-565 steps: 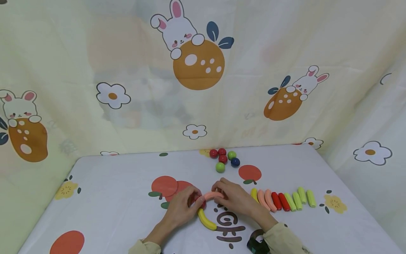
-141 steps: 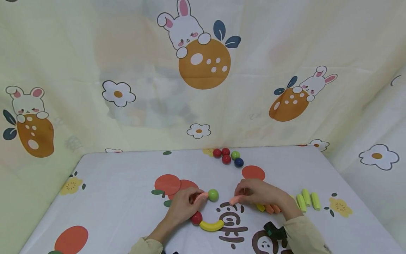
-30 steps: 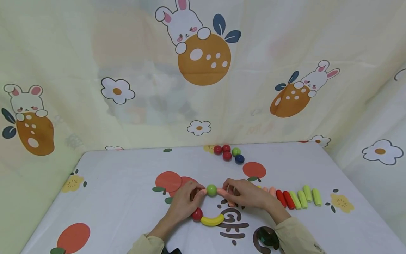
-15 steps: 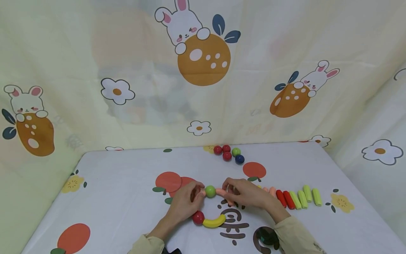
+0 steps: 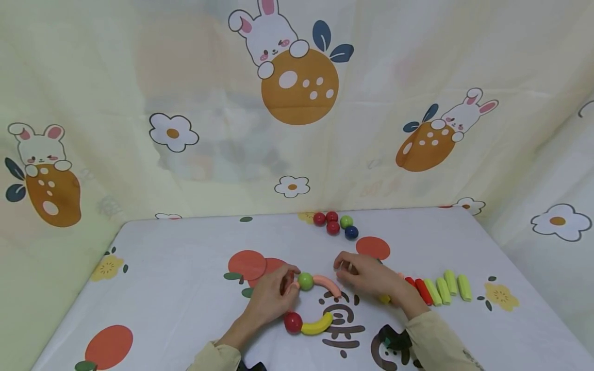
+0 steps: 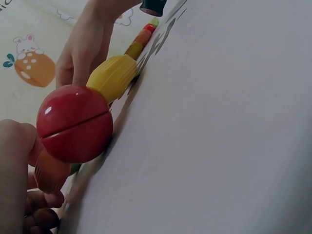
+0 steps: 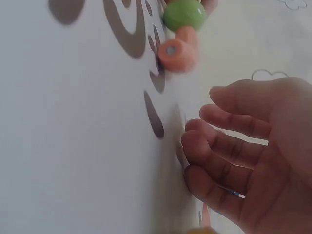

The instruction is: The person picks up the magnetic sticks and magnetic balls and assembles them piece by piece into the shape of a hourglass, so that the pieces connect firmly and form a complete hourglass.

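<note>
My left hand (image 5: 273, 293) pinches a short pink stick (image 6: 52, 171), largely covered by the fingers in the head view. A green ball (image 5: 305, 281) is joined to that stick's far end, and from it a curved pink stick (image 5: 328, 285) arcs to the right. The left wrist view has a red ball (image 6: 75, 124) at the held stick's near end, with a curved yellow stick (image 5: 317, 325) joined to it. Just right of the arc, my right hand (image 5: 364, 275) holds nothing, its fingers loosely bent. A grey dot marks the pink stick's free end in the right wrist view.
Sticks in red and light green (image 5: 450, 282) lie in a row on the right, partly behind my right forearm. At the back edge sit several red balls (image 5: 332, 228), a green ball (image 5: 346, 222) and a dark blue ball (image 5: 351, 233). A patterned curtain (image 5: 209, 154) hangs behind the table.
My right hand has let go of the curved pink stick and drawn off to the right. The green ball has shifted slightly left, while the red ball and yellow stick have moved slightly right.
</note>
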`<action>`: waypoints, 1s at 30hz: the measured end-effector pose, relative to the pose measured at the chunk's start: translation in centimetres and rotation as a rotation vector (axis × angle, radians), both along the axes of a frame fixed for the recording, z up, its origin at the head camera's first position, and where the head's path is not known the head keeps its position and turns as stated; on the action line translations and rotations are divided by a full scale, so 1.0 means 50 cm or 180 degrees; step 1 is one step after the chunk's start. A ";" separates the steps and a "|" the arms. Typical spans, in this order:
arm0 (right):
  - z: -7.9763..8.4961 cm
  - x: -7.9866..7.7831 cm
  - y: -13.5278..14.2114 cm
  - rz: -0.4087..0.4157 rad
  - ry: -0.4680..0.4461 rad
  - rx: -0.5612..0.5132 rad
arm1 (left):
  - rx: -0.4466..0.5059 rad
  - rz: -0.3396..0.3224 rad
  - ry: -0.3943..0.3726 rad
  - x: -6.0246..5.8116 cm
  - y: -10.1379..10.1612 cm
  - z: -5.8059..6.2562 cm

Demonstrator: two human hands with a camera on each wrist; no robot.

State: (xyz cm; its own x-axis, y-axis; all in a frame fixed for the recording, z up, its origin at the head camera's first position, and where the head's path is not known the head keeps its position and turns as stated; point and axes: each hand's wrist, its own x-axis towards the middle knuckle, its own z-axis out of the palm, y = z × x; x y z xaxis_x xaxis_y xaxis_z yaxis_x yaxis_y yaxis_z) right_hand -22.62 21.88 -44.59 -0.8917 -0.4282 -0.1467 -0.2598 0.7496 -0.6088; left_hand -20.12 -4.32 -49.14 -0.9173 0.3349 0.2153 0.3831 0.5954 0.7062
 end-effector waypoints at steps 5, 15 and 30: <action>0.000 -0.011 0.014 -0.0034 0.0118 -0.0014 | -0.0116 -0.0049 0.0091 0.002 -0.001 0.000; 0.011 -0.020 0.038 -0.0081 0.0137 -0.0125 | -0.0101 -0.0028 0.0226 0.005 0.001 0.002; 0.027 -0.038 0.078 -0.0638 0.0530 -0.0218 | -0.0798 -0.0466 0.0323 -0.019 0.029 0.032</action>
